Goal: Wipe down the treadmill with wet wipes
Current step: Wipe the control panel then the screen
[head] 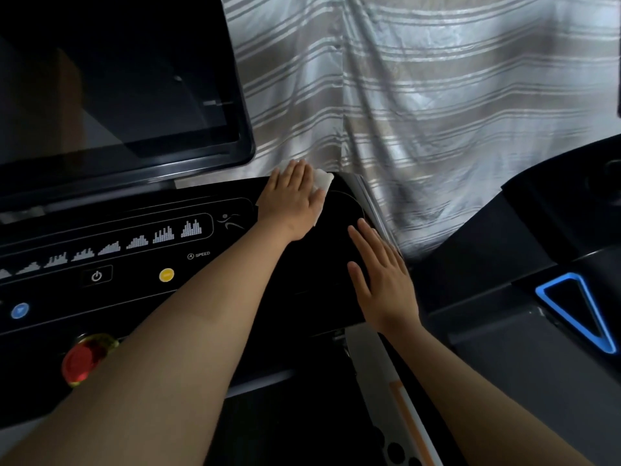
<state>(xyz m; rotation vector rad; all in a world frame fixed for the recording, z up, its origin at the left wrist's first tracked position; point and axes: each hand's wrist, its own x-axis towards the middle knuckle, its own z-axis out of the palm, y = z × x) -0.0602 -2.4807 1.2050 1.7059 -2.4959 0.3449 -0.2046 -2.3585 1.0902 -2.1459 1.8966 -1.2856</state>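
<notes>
The treadmill's black console fills the left and centre, with a dark screen above it. My left hand lies flat on a white wet wipe and presses it against the console's far right corner. White edges of the wipe show past the fingers. My right hand rests flat and spread on the console's right end, nearer to me, with nothing in it.
On the console are a red stop knob, a yellow button, a blue button and a power key. A striped curtain hangs behind. Another black machine with a blue triangle stands at right.
</notes>
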